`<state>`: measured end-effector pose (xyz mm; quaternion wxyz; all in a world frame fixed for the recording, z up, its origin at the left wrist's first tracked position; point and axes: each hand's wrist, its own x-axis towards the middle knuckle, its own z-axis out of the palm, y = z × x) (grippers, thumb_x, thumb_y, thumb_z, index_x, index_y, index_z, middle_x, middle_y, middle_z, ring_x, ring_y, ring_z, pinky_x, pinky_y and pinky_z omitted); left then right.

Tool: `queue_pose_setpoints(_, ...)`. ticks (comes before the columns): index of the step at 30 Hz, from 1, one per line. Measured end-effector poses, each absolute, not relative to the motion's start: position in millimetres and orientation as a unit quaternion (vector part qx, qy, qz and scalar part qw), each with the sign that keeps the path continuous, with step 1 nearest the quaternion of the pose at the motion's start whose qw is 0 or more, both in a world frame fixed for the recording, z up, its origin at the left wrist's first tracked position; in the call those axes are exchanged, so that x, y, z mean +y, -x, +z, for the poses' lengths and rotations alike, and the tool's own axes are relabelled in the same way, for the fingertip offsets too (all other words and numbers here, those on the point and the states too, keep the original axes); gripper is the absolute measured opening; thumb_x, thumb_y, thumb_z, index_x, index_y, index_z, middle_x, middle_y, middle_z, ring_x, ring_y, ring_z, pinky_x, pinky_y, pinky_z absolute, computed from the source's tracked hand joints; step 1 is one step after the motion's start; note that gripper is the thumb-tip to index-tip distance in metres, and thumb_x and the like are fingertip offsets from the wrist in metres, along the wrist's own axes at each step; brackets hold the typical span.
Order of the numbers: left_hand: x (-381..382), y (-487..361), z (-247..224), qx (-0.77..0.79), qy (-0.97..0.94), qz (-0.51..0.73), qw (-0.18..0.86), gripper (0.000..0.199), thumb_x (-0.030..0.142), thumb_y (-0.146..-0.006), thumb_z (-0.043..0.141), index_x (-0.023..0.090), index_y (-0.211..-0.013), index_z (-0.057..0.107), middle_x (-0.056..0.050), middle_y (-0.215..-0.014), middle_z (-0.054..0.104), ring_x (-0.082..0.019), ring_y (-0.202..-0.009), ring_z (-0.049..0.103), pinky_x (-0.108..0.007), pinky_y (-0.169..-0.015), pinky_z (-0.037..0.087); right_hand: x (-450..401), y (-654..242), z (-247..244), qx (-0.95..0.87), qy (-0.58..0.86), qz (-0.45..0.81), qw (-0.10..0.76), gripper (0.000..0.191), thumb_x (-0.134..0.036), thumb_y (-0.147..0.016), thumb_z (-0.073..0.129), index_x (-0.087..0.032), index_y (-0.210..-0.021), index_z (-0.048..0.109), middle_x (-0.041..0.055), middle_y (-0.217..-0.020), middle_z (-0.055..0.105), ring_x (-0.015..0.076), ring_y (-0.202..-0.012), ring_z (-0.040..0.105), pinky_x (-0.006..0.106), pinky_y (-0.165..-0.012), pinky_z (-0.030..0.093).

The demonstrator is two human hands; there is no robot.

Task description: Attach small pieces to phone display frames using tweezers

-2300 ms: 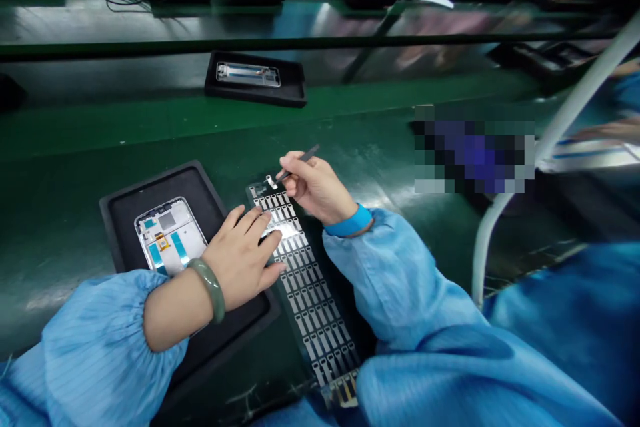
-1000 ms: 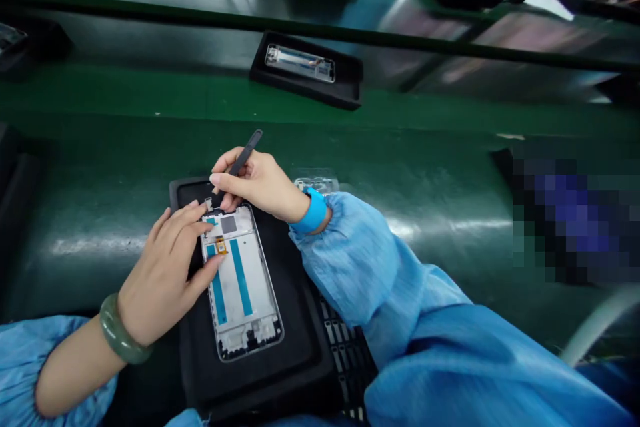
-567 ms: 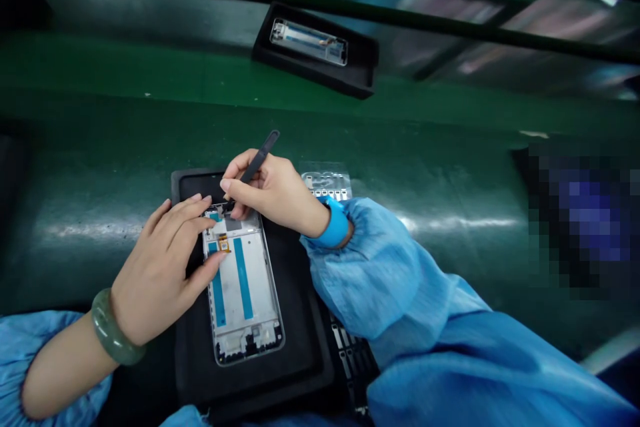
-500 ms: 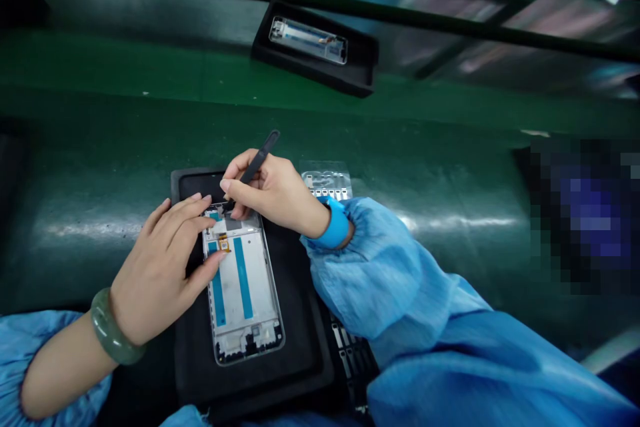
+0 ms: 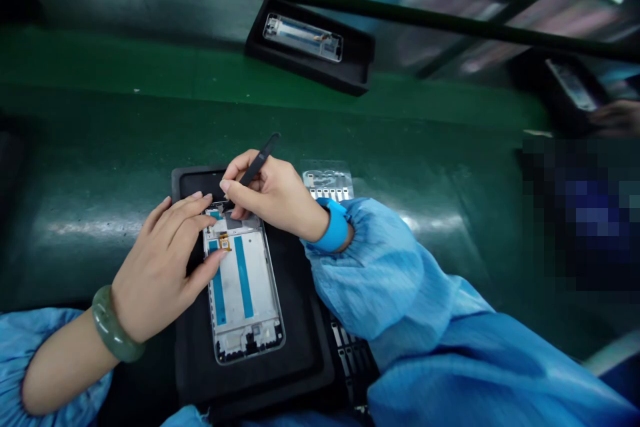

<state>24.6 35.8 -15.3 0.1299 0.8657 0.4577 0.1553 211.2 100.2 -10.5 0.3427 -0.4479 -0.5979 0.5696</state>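
Observation:
A phone frame [image 5: 260, 280] with a silver inner face and blue strips lies in a black tray [image 5: 300, 353]. A small gold flex cable [image 5: 225, 243] shows near its upper left. My left hand [image 5: 163, 257] rests over the frame's left edge, fingers spread. Its thumb and index fingertips touch the frame beside the flex cable. My right hand [image 5: 273, 193] is closed around black tweezers [image 5: 261, 159], held at a slant over the frame's top end. The tweezer tips are mostly hidden behind my fingers.
A clear sheet of small metal parts [image 5: 330, 183] lies right of the tray. Farther off, a second black tray [image 5: 305, 70] holds another phone frame [image 5: 303, 38]. At the right, a dark tray [image 5: 555, 97] with a silver part is beside another person's blurred hand [image 5: 620, 117].
At the right edge, a dark tray and another person's hand have come into view. My hands, the tweezers and the phone frame look almost unmoved.

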Motion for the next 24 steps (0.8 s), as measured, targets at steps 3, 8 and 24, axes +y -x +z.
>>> queue_pose_setpoints(3,35.5,-25.3,-14.6,0.458,-0.866,0.156,0.128,0.030,0.035,-0.086,0.051,0.017,-0.110,0.049,-0.014,-0.131,0.051,-0.027,-0.127,0.042,-0.051,-0.107,0.031,99.9,-211.4,-10.8,-0.600,0.448,0.568,0.341,0.013,-0.027,-0.079,0.060,-0.018,-0.082,0.051,-0.0057,-0.059,0.058,0.0087,-0.049,0.063,0.017,-0.046,0.051)
queue_pose_setpoints(8,35.7,-25.1,-14.1,0.456,-0.867,0.154,0.128,0.031,0.034,-0.086,0.051,0.016,-0.110,0.049,-0.014,-0.131,0.050,-0.027,-0.127,0.042,-0.050,-0.107,0.031,100.2,-211.6,-11.8,-0.605,0.444,0.565,0.344,0.013,-0.027,-0.079,0.060,-0.018,-0.082,0.051,-0.0056,-0.059,0.058,0.0092,-0.050,0.064,0.017,-0.046,0.051)
queue_pose_setpoints(24,37.2,-22.7,-16.3,0.425,-0.890,0.139,0.091,0.036,0.031,-0.087,0.050,0.021,-0.122,0.049,-0.012,-0.132,0.048,-0.028,-0.127,0.041,-0.052,-0.104,0.034,99.4,-211.5,-9.8,-0.651,0.437,0.522,0.335,0.009,-0.025,-0.081,0.056,-0.019,-0.083,0.051,-0.0054,-0.063,0.058,0.0084,-0.053,0.064,0.018,-0.051,0.050)
